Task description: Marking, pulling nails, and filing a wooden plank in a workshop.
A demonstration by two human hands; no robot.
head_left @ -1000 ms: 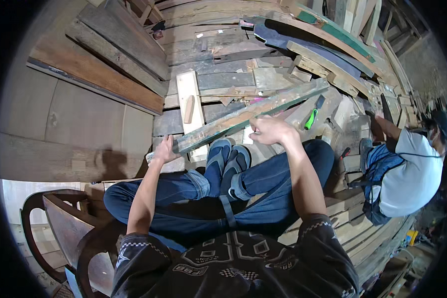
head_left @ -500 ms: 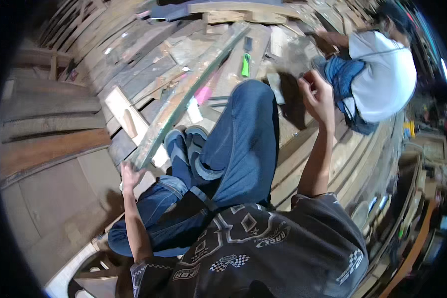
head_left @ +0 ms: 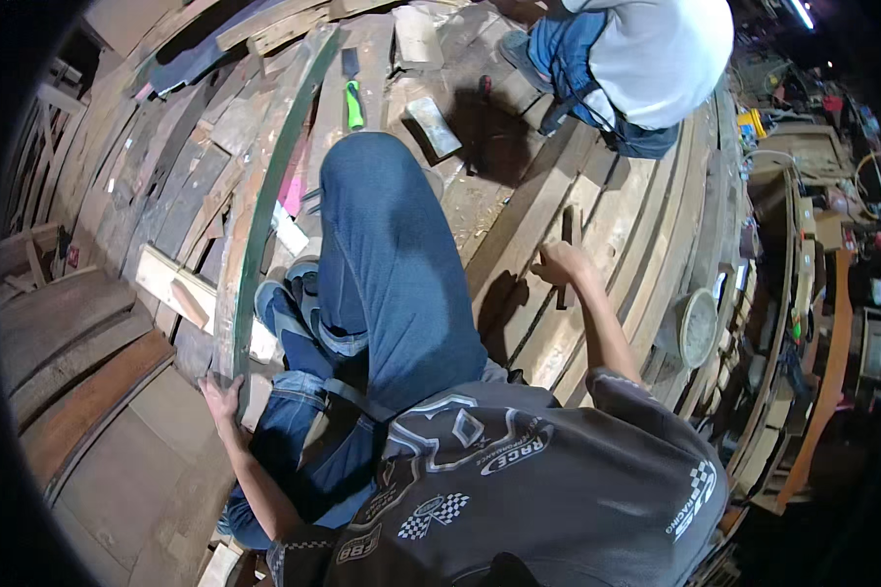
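Note:
A long wooden plank [head_left: 250, 215] with a green edge slants away from my left side, past my bent knee. My left hand [head_left: 222, 399] is closed on its near end, fingers along the wood. Over the stacked boards to the right, my right hand [head_left: 564, 264] grips a dark, narrow, bar-like tool [head_left: 570, 227]; its exact kind is unclear. Beyond my knee lies a chisel [head_left: 353, 106] with a bright green handle. To the right of the chisel rests a pale rectangular block [head_left: 432, 127].
A co-worker in a white shirt [head_left: 651, 54] crouches at the far right. Long boards [head_left: 617, 254] lie side by side to my right, with a round pale container [head_left: 697, 328] beyond. Scrap wood [head_left: 171, 293] and loose planks cover the left.
My view has swung to the right. My right hand, earlier raised near the co-worker, is now low over the boards with the dark tool. My left hand stays at the plank's end.

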